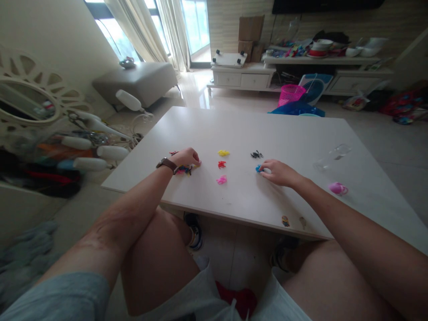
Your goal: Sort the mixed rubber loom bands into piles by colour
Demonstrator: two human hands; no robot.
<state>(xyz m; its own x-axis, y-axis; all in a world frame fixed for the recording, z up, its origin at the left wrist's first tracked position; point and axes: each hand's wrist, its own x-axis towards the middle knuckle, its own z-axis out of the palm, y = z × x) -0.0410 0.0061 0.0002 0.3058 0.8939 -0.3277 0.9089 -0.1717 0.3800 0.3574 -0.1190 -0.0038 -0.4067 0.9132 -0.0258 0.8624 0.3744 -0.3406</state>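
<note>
From where I stand, a person sits at a pale worktop (294, 133) with both arms stretched over it. Take the red pile (221, 164) of tiny pieces as the dial's centre, twelve pointing away from the person. The yellow pile (223, 153) sits at twelve and the pink pile (221, 179) at six, all three apart from one another. The black pile (257, 154) lies between two and three, and the blue pile (258, 168) at about three.

The left grip (186, 157) is over at nine, fingers bent downward and brought near each other. A small reddish bit shows by the fingertips, though I can't tell whether they pinch it. The mixed pile (189, 170), dark and pink among its colours, lies close by at that grip's six o'clock, partly hidden behind the wrist, which wears a brown-strapped watch (166, 164).

The right grip (278, 172) reaches in at three, its fingertips right at the blue pile, which lies at its nine. The fingers are curled; whether they have closed on a piece I can't make out.

Farther toward three lies a clear bottle (335, 157), with a purple toy cup (337, 188) nearer four.
</note>
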